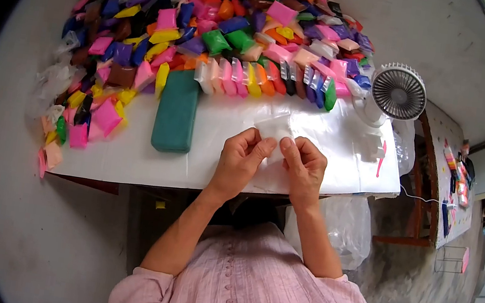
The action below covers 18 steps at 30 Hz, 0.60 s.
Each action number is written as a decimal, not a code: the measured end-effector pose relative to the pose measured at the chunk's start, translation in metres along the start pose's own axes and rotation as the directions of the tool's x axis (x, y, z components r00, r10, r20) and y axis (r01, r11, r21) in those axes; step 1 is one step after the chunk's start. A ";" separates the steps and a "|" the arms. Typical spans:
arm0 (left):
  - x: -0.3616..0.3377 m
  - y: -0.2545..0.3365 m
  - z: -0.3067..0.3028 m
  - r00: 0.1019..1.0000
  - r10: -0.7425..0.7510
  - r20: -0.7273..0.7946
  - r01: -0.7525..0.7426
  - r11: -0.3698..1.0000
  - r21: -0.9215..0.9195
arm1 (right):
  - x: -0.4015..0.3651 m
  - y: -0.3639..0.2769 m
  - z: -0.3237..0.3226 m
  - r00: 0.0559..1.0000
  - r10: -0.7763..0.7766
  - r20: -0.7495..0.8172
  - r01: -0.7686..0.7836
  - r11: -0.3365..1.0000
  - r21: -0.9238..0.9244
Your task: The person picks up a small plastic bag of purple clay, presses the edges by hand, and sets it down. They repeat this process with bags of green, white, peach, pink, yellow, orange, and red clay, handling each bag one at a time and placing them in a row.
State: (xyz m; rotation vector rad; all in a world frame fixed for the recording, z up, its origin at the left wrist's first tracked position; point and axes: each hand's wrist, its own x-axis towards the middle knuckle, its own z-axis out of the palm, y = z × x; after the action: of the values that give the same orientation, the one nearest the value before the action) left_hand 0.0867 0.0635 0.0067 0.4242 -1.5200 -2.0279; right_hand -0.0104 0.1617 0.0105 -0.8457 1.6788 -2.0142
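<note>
Near the table's front edge, my left hand (pixel 242 159) and my right hand (pixel 304 168) face each other, thumbs and fingers pinched. Between them they hold what looks like a clear plastic bag (pixel 275 125), hard to make out against the shiny white cover. Just beyond stands a row of small colored packets in clear wrappers (pixel 254 80), from white and pink through yellow, orange, black and blue to green. A dark green oblong case (pixel 176 114) lies left of my left hand.
A big heap of colored packets (pixel 218 15) covers the back and left of the white-covered table (pixel 221 127). A small white fan (pixel 398 93) stands at the right, with a pink strip (pixel 381 159) close by. Below the right edge hangs a large clear plastic bag (pixel 342 234).
</note>
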 end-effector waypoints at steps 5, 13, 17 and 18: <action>-0.002 -0.003 -0.005 0.997 0.066 -0.033 -0.064 0.997 0.049 | -0.001 -0.001 0.004 0.999 0.040 0.024 -0.038 0.998 -0.058; -0.004 0.007 0.004 1.000 -0.009 0.003 0.009 0.999 0.039 | 0.003 -0.012 0.007 1.000 0.002 0.012 -0.003 0.999 0.053; -0.003 -0.002 -0.001 0.999 0.048 -0.006 -0.047 0.995 0.090 | 0.003 0.003 0.009 1.000 0.006 0.006 -0.006 0.998 0.066; -0.003 -0.002 -0.001 0.998 0.057 -0.016 -0.055 0.995 0.083 | 0.002 0.003 0.010 1.000 0.011 0.007 -0.011 0.998 0.059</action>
State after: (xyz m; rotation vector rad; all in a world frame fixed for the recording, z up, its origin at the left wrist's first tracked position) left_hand 0.0890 0.0650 0.0042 0.4265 -1.5910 -1.9188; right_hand -0.0061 0.1524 0.0093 -0.8198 1.6086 -2.0410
